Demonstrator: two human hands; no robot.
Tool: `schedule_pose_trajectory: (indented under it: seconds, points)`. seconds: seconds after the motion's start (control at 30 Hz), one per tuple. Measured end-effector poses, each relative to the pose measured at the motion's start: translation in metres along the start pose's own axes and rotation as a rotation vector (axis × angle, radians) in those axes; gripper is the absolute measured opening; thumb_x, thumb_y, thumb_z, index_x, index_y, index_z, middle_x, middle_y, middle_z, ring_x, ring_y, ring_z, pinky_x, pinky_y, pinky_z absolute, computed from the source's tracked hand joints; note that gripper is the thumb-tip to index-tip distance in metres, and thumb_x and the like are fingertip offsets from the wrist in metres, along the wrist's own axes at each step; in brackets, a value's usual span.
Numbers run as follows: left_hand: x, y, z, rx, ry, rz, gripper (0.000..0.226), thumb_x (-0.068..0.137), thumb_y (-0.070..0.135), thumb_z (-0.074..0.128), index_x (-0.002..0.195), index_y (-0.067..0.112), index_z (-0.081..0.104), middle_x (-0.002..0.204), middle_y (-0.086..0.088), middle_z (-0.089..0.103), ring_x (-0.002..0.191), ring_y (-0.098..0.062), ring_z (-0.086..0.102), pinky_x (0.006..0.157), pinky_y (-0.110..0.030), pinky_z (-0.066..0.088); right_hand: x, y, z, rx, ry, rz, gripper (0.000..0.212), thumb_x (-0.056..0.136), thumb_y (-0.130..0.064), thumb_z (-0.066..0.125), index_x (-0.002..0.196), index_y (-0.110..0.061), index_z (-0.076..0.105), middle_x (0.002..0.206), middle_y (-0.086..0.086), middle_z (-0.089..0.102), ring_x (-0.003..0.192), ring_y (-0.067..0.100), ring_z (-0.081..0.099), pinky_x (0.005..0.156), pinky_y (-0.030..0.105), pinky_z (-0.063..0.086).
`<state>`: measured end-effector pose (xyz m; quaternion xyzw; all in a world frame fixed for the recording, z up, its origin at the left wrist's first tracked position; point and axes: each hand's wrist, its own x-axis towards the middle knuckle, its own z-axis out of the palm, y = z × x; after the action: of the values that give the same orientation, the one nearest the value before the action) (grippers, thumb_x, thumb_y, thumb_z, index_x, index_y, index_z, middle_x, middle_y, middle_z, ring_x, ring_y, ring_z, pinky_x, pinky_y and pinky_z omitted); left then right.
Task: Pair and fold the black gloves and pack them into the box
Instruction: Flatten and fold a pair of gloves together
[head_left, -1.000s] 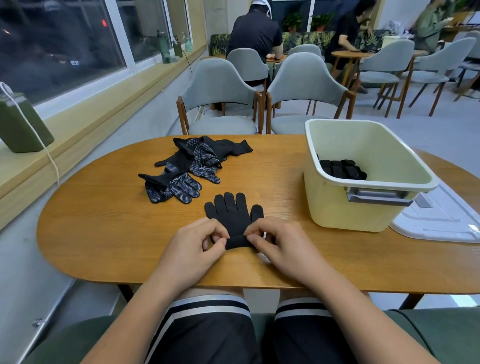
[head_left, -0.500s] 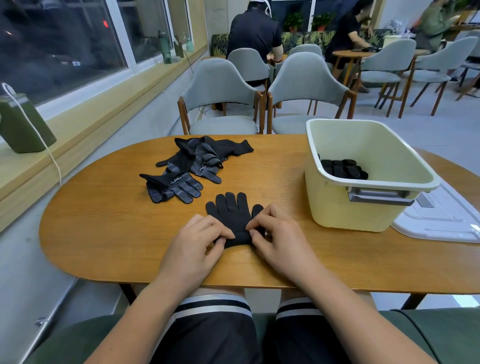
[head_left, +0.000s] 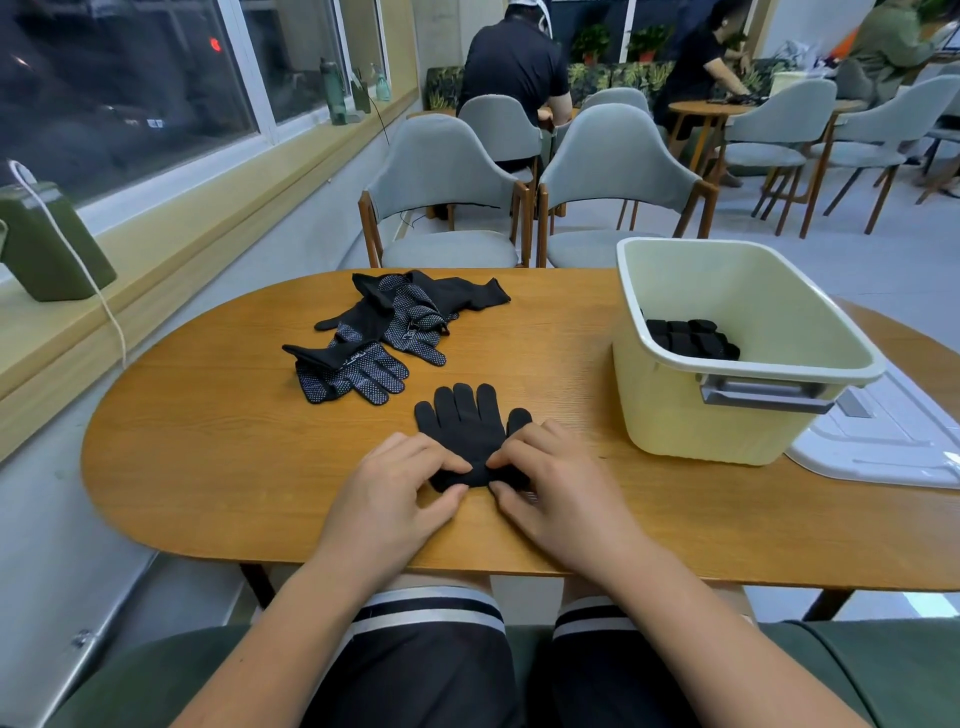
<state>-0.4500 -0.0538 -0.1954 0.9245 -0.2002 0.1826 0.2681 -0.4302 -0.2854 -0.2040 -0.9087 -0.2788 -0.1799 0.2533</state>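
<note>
1. The oval wooden table (head_left: 208, 467) carried everything I could see from the head camera.
2. The pale yellow plastic box (head_left: 727, 431) stood at the table's right end. A flat white lid (head_left: 883, 457) lay just beside it at the right edge.
3. A loose heap of black gloves with white-dotted palms (head_left: 384, 332) lay left of centre, toward the far edge. I judged these not yet paired.
4. The plain black knit gloves (head_left: 462, 431) lay flat at the middle of the near edge, fingers pointing to the far edge. A thumb showed on each side, so I took them for two gloves stacked as a pair.
5. One folded black bundle (head_left: 691, 338) sat low inside the box, at the left wall.
6. My left hand (head_left: 395, 493) and right hand (head_left: 550, 488) each pinched the cuff end of the plain gloves between thumb and curled fingertips, with the cloth bunched up between them.
7. I read this as the start of the fold. The next move called for turning the cuff toward the fingers evenly with both hands, keeping the two layers aligned, then carrying the bundle to the box.
</note>
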Motion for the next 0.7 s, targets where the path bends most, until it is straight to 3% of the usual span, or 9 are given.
schedule_pose_trajectory:
  seconds: [0.13, 0.37, 0.53, 0.7]
  points:
    - [-0.002, 0.002, -0.001, -0.005, -0.003, -0.027, 0.019, 0.093, 0.033, 0.076, 0.112, 0.036, 0.075, 0.101, 0.027, 0.065, 0.092, -0.003, 0.059, 0.080, -0.028, 0.053, 0.000, 0.001, -0.001, 0.030, -0.016, 0.019, 0.022, 0.097, -0.039, 0.067, 0.114, -0.026, 0.072, 0.104, -0.009, 0.065, 0.102, 0.018, 0.056, 0.084, 0.041, 0.052]
    - [-0.004, 0.003, -0.004, -0.089, -0.037, -0.112, 0.019, 0.090, 0.028, 0.074, 0.100, 0.041, 0.063, 0.089, 0.014, 0.063, 0.085, -0.013, 0.060, 0.073, -0.033, 0.052, 0.001, -0.002, -0.010, 0.202, -0.044, 0.024, 0.010, 0.096, -0.032, 0.074, 0.103, -0.031, 0.067, 0.094, -0.019, 0.063, 0.093, 0.006, 0.055, 0.083, 0.025, 0.041]
    - [0.001, 0.001, -0.004, -0.128, -0.053, -0.158, 0.012, 0.091, 0.028, 0.072, 0.090, 0.038, 0.066, 0.089, 0.014, 0.063, 0.088, -0.013, 0.059, 0.075, -0.032, 0.051, 0.002, 0.000, -0.008, 0.224, -0.048, 0.079, 0.004, 0.099, -0.038, 0.071, 0.097, -0.034, 0.069, 0.093, -0.017, 0.063, 0.096, 0.007, 0.055, 0.086, 0.031, 0.046]
    - [0.005, 0.000, 0.000, -0.111, -0.002, -0.225, 0.015, 0.093, 0.033, 0.070, 0.079, 0.038, 0.066, 0.090, 0.014, 0.059, 0.089, -0.007, 0.057, 0.074, -0.032, 0.049, 0.006, 0.000, -0.005, 0.174, -0.007, 0.185, 0.020, 0.103, -0.045, 0.065, 0.098, -0.029, 0.076, 0.096, -0.011, 0.058, 0.100, 0.011, 0.052, 0.088, 0.038, 0.049]
